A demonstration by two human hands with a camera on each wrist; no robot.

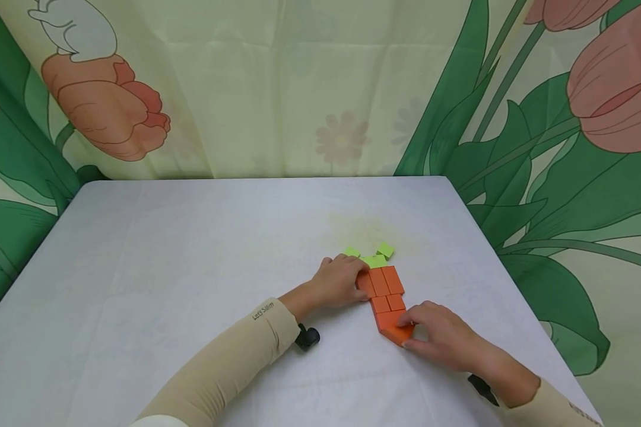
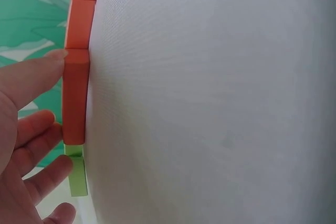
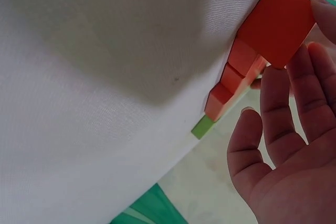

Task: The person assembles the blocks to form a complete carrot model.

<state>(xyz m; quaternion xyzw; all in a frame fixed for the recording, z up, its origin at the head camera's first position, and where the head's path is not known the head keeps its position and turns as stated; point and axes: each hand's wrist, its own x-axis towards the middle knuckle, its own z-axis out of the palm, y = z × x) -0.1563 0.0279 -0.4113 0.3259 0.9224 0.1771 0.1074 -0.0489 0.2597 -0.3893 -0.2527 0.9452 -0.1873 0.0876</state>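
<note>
Several orange blocks [image 1: 383, 281] lie flat against each other in a column that narrows toward the near end. Light green blocks [image 1: 375, 261] sit at its far end, two of them set at angles. My left hand [image 1: 333, 283] holds the upper left orange block [image 2: 76, 98] between thumb and fingers, the thumb at its near corner. At the near end, my right hand [image 1: 442, 333] pinches an orange block [image 3: 277, 22] between thumb and fingertips. In the right wrist view, a square face of that block shows. My left fingers partly hide one green block [image 1: 351, 252].
A white cloth covers the table [image 1: 192, 249], with a faint yellowish stain beyond the green blocks. Behind it hangs a curtain [image 1: 278, 89] printed with tulips and leaves. A black wrist device [image 1: 307, 338] hangs under the left sleeve.
</note>
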